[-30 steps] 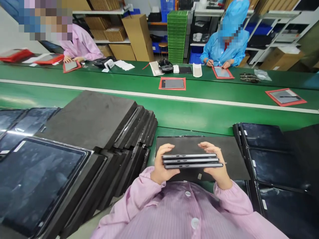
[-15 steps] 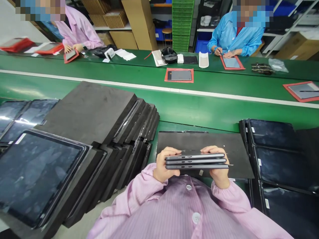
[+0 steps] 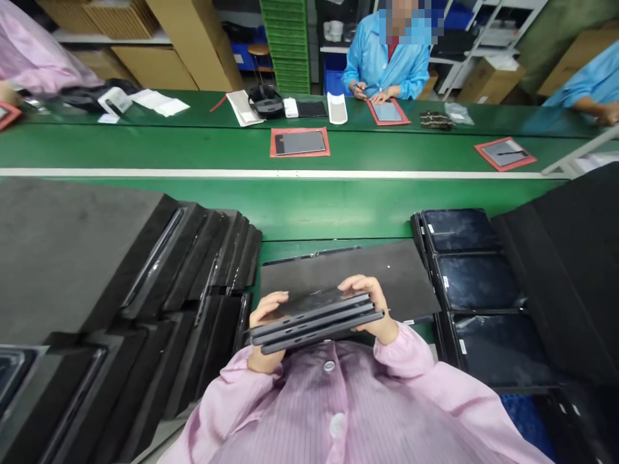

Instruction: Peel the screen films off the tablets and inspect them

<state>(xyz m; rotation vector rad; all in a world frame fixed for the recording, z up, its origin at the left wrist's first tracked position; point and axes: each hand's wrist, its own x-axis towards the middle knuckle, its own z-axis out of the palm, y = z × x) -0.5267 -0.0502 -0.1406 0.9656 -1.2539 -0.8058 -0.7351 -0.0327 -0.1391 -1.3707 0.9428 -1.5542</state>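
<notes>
Three dark, flat tablets [image 3: 314, 322] lie stacked on one another between my hands, their long edges with small ports facing me. My left hand [image 3: 265, 322] grips the left end of the stack, fingers on top. At the other end, my right hand [image 3: 374, 306] is closed around the stack's right side. The stack is tilted, its right end higher than its left, and held close to my body. Beneath and beyond it a black foam sheet [image 3: 406, 277] lies on the green bench.
Black foam trays [image 3: 193, 258] are piled at my left. To the right, dark film-covered screens [image 3: 476, 280] sit in trays beside a leaning black foam sheet [image 3: 570, 258]. A tablet on a red mat [image 3: 300, 143] lies across the bench, where a person in blue [image 3: 387, 61] works.
The view has turned to the right. The tablets, level before, are now slanted with their right end raised, and my hands still hold them.
</notes>
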